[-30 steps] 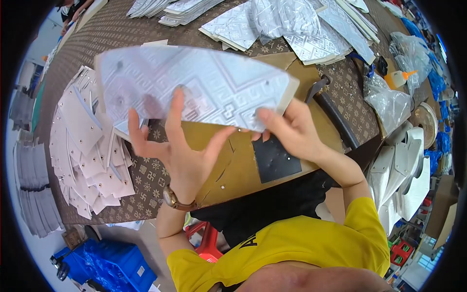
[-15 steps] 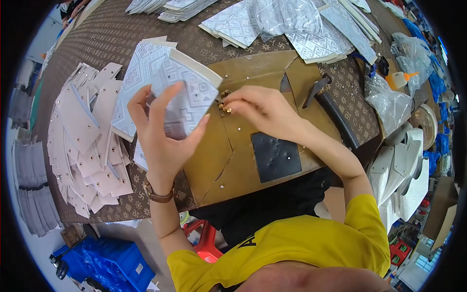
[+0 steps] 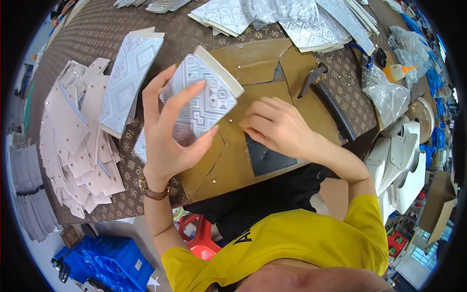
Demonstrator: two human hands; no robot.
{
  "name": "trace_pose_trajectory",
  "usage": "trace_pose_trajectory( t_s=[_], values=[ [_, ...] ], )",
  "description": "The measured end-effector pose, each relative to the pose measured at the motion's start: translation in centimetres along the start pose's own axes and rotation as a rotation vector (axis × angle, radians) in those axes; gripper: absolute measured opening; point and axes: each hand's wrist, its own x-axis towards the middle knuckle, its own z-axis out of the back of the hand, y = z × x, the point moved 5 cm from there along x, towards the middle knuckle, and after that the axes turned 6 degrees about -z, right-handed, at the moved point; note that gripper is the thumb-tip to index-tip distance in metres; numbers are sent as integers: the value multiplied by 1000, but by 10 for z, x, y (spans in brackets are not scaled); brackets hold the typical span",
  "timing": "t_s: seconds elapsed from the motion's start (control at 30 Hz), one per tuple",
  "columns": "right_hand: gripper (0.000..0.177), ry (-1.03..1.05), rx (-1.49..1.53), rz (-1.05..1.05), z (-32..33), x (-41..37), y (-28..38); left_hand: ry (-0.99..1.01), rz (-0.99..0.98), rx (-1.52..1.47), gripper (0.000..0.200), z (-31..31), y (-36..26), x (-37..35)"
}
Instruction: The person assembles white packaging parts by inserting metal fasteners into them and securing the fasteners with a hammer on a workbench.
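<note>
My left hand (image 3: pixel 168 141) grips a stack of silver-grey pieces (image 3: pixel 202 109) with an embossed geometric pattern, its thumb underneath and its fingers across the face. The stack is tilted above a brown board (image 3: pixel 258 56), and its pale layered edge shows at the upper right. To the right of the stack, my right hand (image 3: pixel 278 127) has its fingers curled together in a pinch; whatever is between the fingertips is hidden. Just below that hand, a dented black square pad (image 3: pixel 270 159) lies on the board. Small white dots are scattered over the board.
A hammer (image 3: pixel 333 109) with a dark handle lies at the board's right. Pale riveted pieces (image 3: pixel 78 141) are heaped at the left beside another patterned stack (image 3: pixel 131 80). More patterned pieces (image 3: pixel 316 36), a plastic bag (image 3: pixel 386 95) and an orange-tipped bottle (image 3: pixel 396 73) sit farther back.
My right hand has left the small brass-coloured pieces and moved right and slightly down. The stack in my left hand has shifted right, apart from the other patterned stack; the brass pieces no longer show.
</note>
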Motion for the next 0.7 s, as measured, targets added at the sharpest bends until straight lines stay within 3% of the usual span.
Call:
trace_pose_trajectory(
  t_s=[0.23,0.3,0.33,0.37,0.4,0.47,0.6,0.7],
  values=[
    [17,35,7,4,4,-45,-2,200,-8,9,73,-22,-3,-4],
    [14,-27,292,-312,13,-51,-16,224,-3,5,74,-24,-3,-4],
    [13,-59,433,-469,15,-54,-22,349,-37,-3,74,-26,-8,-5],
    [13,-62,431,-473,18,-56,-20,474,-72,-11,74,-29,-14,-6],
    [13,-77,640,-606,16,-61,-22,599,-108,-18,74,-33,-18,-10],
    [12,-106,1065,-864,8,-71,-25,658,-101,-83,73,-41,-22,-16],
    [17,94,822,-723,3,-73,-19,769,-92,-209,69,-60,-27,-28],
    [17,92,748,-700,5,-71,-17,772,-110,-202,68,-64,-28,-30]
  ],
)
